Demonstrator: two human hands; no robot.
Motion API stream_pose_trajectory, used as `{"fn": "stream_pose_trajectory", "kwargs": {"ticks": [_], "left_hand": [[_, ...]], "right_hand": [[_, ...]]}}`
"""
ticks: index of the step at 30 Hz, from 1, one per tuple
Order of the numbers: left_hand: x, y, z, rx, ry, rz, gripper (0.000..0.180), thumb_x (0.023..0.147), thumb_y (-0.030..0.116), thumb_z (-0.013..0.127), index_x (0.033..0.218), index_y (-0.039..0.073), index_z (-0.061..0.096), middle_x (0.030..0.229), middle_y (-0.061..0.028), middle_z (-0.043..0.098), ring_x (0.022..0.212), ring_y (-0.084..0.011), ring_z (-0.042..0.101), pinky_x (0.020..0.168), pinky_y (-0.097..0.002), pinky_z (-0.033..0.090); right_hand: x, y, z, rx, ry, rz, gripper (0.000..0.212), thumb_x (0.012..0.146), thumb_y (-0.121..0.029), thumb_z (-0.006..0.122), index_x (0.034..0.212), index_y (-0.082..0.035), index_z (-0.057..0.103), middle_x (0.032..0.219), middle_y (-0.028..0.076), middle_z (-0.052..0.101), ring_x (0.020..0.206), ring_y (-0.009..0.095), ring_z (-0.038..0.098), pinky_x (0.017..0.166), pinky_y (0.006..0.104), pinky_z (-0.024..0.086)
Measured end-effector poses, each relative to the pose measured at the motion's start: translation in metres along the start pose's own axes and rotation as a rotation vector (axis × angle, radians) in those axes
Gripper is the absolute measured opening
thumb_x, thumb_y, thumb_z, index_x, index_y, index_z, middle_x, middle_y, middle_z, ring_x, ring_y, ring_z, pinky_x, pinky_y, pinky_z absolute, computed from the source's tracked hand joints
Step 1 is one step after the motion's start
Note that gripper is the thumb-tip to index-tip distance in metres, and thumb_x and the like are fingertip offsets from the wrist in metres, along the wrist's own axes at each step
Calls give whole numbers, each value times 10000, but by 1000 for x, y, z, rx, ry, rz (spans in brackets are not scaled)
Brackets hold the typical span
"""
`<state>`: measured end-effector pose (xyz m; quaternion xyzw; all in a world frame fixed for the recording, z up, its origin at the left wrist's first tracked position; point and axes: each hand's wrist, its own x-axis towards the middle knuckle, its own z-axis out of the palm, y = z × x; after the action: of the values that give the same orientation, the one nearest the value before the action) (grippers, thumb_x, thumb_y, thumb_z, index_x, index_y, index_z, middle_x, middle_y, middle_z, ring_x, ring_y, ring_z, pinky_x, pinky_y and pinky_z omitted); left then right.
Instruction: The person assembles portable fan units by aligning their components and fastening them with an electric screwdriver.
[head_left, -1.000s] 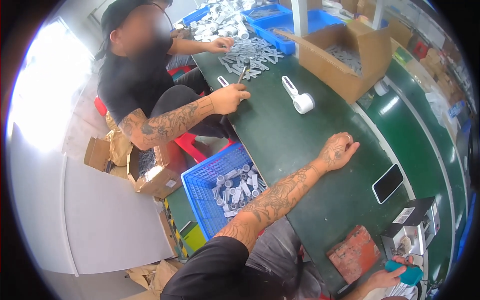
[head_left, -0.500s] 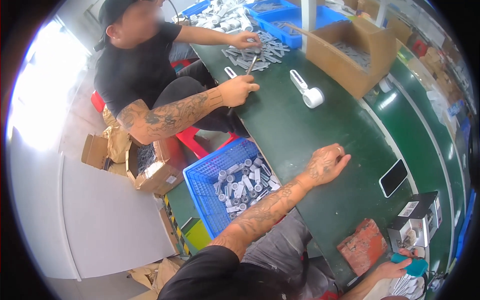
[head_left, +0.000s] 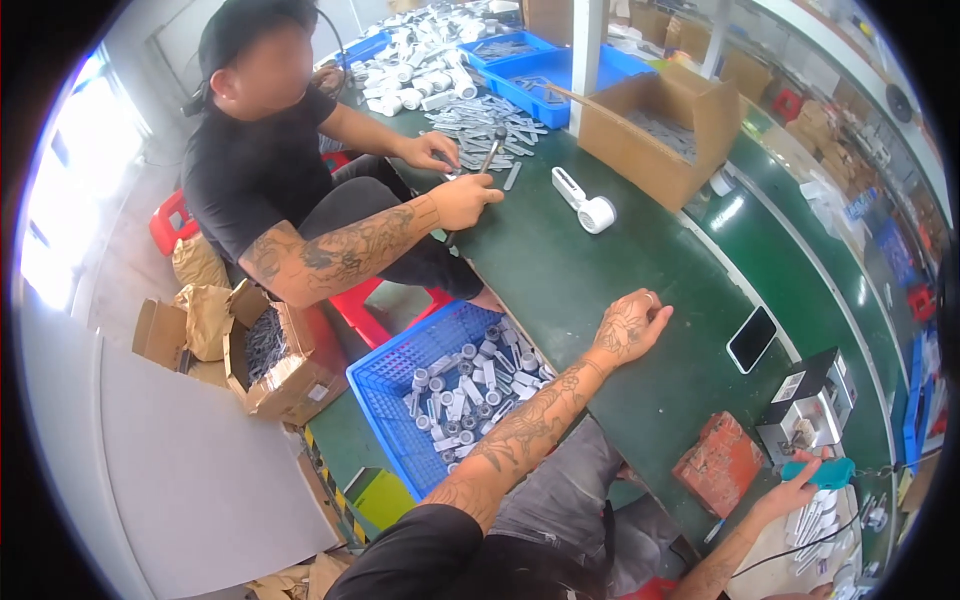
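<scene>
My left hand (head_left: 632, 327) rests on the green worktable (head_left: 640, 400), thumb out to the side and fingers loosely bent, with nothing seen in it. At the lower right, my right hand (head_left: 797, 488) grips a teal power tool (head_left: 826, 473), a kind of corded driver, beside a silver-and-black metal box (head_left: 806, 408). Below that hand lie several white pieces and slim rods (head_left: 815, 530). A reddish block (head_left: 722, 465) lies between my forearms. Farther up the table is a white shower-head-shaped piece (head_left: 590, 208) with a round head and handle.
A blue basket (head_left: 385, 400) of white round-headed pieces stands left of my left forearm. Opposite, a co-worker (head_left: 270, 150) holds a metal tool (head_left: 491, 152) beside piled grey strips. A cardboard box (head_left: 640, 150), blue trays (head_left: 530, 85) and a phone (head_left: 752, 340) are on the table.
The whole view has shifted. My right hand has risen slightly with the teal tool, uncovering more of the white pieces. The co-worker's left hand has drawn back from the grey strips.
</scene>
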<state>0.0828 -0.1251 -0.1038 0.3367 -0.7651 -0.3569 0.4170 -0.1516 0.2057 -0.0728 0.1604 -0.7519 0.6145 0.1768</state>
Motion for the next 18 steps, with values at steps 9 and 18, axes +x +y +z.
{"fn": "stream_pose_trajectory", "kwargs": {"ticks": [9, 18], "left_hand": [[11, 160, -86, -36, 457, 634, 200, 889, 116, 737, 1080, 56, 728, 1019, -95, 705, 934, -260, 674, 873, -360, 520], [9, 281, -14, -510, 182, 879, 270, 963, 153, 622, 1171, -16, 660, 1049, -135, 675, 917, -246, 656, 845, -329, 522]], "right_hand": [[-21, -30, -13, 90, -48, -68, 342, 1017, -306, 627, 1171, -4, 681, 950, 82, 745, 888, 153, 655, 883, 341, 476], [-31, -26, -52, 281, -59, 62, 294, 1003, -242, 679, 1204, -27, 684, 919, 41, 728, 902, 133, 663, 856, 326, 516]]}}
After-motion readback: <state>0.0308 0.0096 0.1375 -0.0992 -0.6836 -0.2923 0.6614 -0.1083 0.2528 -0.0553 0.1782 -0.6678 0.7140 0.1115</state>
